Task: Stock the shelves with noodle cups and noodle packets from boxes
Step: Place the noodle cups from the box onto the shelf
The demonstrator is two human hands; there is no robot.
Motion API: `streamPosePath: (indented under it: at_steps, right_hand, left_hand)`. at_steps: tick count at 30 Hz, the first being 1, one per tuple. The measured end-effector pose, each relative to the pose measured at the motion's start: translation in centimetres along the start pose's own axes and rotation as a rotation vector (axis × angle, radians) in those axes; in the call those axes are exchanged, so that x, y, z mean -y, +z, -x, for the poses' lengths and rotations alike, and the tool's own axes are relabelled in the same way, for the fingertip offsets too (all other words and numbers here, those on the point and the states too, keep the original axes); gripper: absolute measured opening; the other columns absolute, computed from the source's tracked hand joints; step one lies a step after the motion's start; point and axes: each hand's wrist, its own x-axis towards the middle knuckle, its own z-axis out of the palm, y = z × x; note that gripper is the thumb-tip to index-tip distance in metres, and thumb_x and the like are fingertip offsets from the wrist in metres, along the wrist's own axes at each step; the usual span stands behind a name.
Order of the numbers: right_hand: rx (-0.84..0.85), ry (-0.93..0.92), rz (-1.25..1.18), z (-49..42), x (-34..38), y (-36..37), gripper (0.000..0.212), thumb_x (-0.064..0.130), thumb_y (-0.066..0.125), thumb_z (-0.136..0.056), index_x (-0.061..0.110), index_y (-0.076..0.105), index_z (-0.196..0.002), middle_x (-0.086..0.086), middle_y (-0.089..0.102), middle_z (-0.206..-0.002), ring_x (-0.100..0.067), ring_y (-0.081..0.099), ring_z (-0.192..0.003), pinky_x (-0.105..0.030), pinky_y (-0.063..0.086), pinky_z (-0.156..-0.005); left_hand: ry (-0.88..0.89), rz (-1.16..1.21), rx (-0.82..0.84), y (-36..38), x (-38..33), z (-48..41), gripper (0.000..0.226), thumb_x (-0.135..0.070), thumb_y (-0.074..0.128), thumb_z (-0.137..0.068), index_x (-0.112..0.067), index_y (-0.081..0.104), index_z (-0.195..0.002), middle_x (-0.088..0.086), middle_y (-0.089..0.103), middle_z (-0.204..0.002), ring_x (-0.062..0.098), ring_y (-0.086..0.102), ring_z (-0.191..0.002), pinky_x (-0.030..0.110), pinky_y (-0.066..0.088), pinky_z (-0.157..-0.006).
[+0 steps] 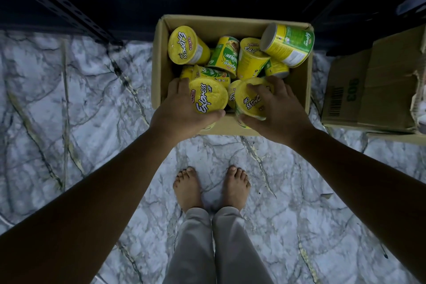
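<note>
Head view, looking straight down: two yellow noodle cups sit at the near end of an open cardboard box (pixel 158 69), each in one hand. The left hand (pixel 179 109) grips the left cup (pixel 208 98) round its rim, thumb curled under the near edge; its lid reads "MAMEE Express CUP". The right hand (pixel 280 107) grasps the right cup (pixel 247 102) from above, fingers spread over the lid and thumb under the rim, so only "press CUP" shows. Both cups touch one another just above the box's near wall.

Deeper in the box more cups lie jumbled on their sides: one lid-up at the far left (pixel 186 45) with the same "Express CUP" print, and a green-and-yellow one (pixel 224 55) whose side lettering seems to read "Vegetarian", though it is tilted and partly hidden. Another (pixel 288 44) rests against the far right corner.

A second cardboard box (pixel 373 90) stands to the right, with a barcode and green print. Bare feet (pixel 187 185) stand on the marbled floor (pixel 69 104); a slotted metal upright (pixel 57 4) crosses the far left.
</note>
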Motion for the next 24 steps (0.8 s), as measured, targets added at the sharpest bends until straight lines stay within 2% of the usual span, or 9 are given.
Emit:
streamPosePath:
  at_steps: [3, 6, 9, 13, 15, 18, 24]
  right_hand:
    - [0.001, 0.0, -0.091, 0.2, 0.8, -0.4, 0.093, 0.054, 0.081, -0.069, 0.038, 0.038, -0.15, -0.017, 0.034, -0.143, -0.047, 0.046, -0.127, -0.053, 0.05, -0.1]
    - [0.032, 0.02, -0.095, 0.9, 1.0, 0.1, 0.105, 0.047, 0.083, -0.069, 0.047, 0.026, -0.157, -0.016, 0.027, -0.145, -0.046, 0.039, -0.13, -0.051, 0.045, -0.107]
    - [0.033, 0.057, -0.115, 0.9, 1.3, 0.6, 0.105, 0.043, 0.083, -0.069, 0.048, 0.027, -0.157, -0.015, 0.024, -0.148, -0.044, 0.035, -0.132, -0.05, 0.039, -0.109]
    - [0.016, 0.095, -0.12, 0.7, 1.9, 0.1, 0.103, 0.042, 0.084, -0.067, 0.047, 0.03, -0.155, -0.014, 0.027, -0.146, -0.043, 0.037, -0.131, -0.048, 0.041, -0.106]
    - [-0.012, 0.073, -0.08, 1.2, 2.2, 0.1, 0.103, 0.046, 0.083, -0.065, 0.048, 0.031, -0.154, -0.013, 0.03, -0.143, -0.042, 0.04, -0.129, -0.047, 0.046, -0.102]
    - [-0.028, 0.037, -0.068, 2.5, 2.0, 1.0, 0.101, 0.048, 0.082, -0.066, 0.047, 0.032, -0.155, -0.013, 0.032, -0.142, -0.041, 0.042, -0.124, -0.047, 0.049, -0.095]
    - [-0.077, -0.002, -0.023, 3.9, 1.4, 2.8, 0.103, 0.048, 0.081, -0.067, 0.04, 0.03, -0.157, -0.018, 0.031, -0.148, -0.043, 0.04, -0.121, -0.05, 0.047, -0.095]
  left_hand:
    - [0.051, -0.076, 0.084, -0.8, -0.3, -0.8, 0.125, -0.075, 0.076, -0.066, -0.023, 0.015, -0.162, -0.004, 0.018, -0.166, 0.022, 0.037, -0.147, 0.046, 0.044, -0.11]
    - [0.085, -0.13, 0.203, -1.1, -0.8, -1.0, 0.124, -0.069, 0.074, -0.072, -0.04, -0.006, -0.162, -0.006, 0.007, -0.169, 0.026, 0.028, -0.152, 0.051, 0.042, -0.112]
    - [0.086, -0.2, 0.232, -0.9, -1.1, -1.0, 0.117, -0.069, 0.076, -0.072, -0.047, 0.0, -0.159, -0.003, 0.008, -0.164, 0.034, 0.033, -0.148, 0.055, 0.045, -0.108]
    - [0.049, -0.15, 0.118, -0.4, -1.4, -0.5, 0.109, -0.064, 0.084, -0.065, -0.043, 0.018, -0.149, 0.003, 0.029, -0.148, 0.034, 0.049, -0.133, 0.051, 0.05, -0.098]
    - [0.085, -0.142, 0.051, 0.0, -1.7, 0.3, 0.109, -0.061, 0.086, -0.062, -0.039, 0.023, -0.148, 0.004, 0.034, -0.144, 0.032, 0.046, -0.132, 0.046, 0.049, -0.094]
    - [0.119, -0.16, 0.056, 1.1, -1.7, 1.5, 0.111, -0.058, 0.087, -0.061, -0.032, 0.026, -0.15, 0.006, 0.037, -0.142, 0.032, 0.037, -0.135, 0.045, 0.045, -0.094]
    - [0.148, -0.203, 0.038, 3.5, -0.6, 2.5, 0.118, -0.059, 0.085, -0.06, -0.043, 0.017, -0.155, 0.005, 0.029, -0.139, 0.034, 0.036, -0.129, 0.051, 0.052, -0.091]
